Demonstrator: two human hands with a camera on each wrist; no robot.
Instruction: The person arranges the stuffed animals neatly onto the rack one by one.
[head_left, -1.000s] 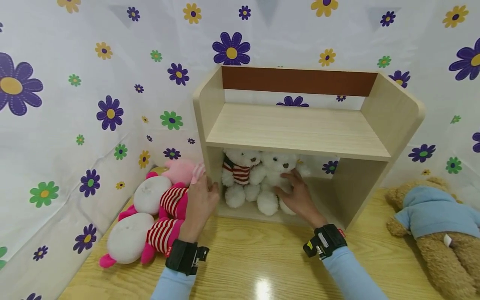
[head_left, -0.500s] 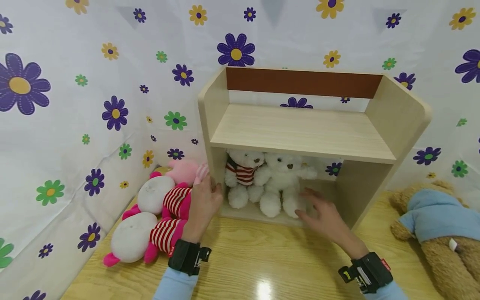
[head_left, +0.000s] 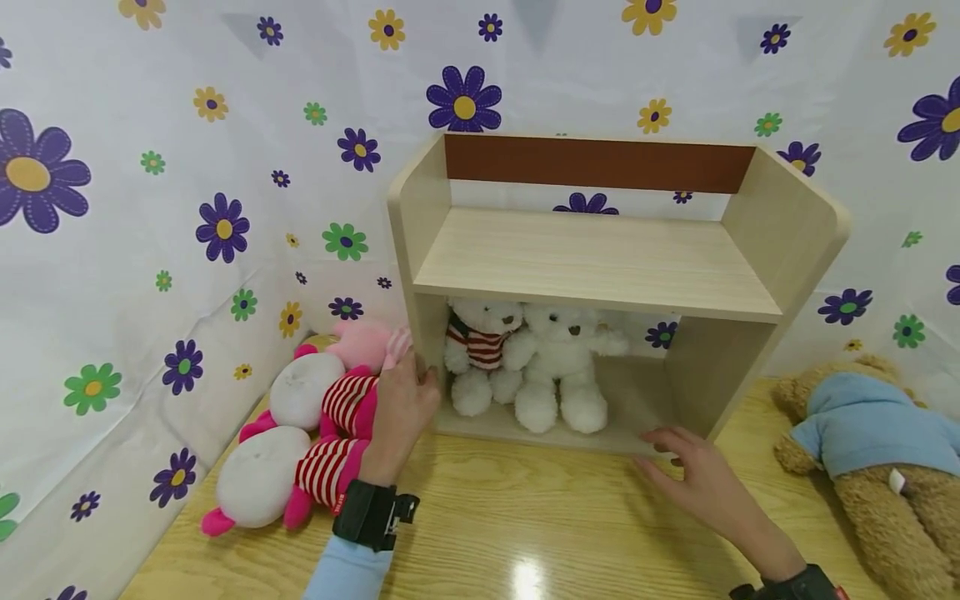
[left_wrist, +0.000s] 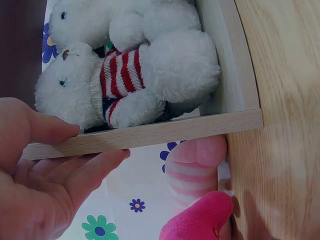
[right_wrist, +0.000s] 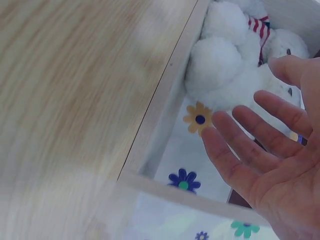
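Observation:
My left hand (head_left: 401,417) holds the left side panel of the wooden shelf (head_left: 600,254). In the left wrist view its thumb lies on the inner side of the panel edge (left_wrist: 160,134) and the fingers (left_wrist: 95,172) on the outer side. On the lower level two white teddy bears sit side by side, one in a red-and-white striped sweater (head_left: 483,348), the other plain (head_left: 561,371). My right hand (head_left: 708,483) hovers in front of the shelf's lower right part, apart from the bears, fingers spread and holding nothing.
Pink-and-white plush toys in striped clothes (head_left: 330,471) lie left of the shelf, beside my left forearm. A brown teddy bear in a blue hoodie (head_left: 885,425) lies on the wooden table (head_left: 480,533) at the right. Flowered cloth (head_left: 285,133) hangs behind.
My right hand has let go of the plain white bear and drawn back to the right and toward me. The bear stays seated. My left hand keeps its hold on the shelf.

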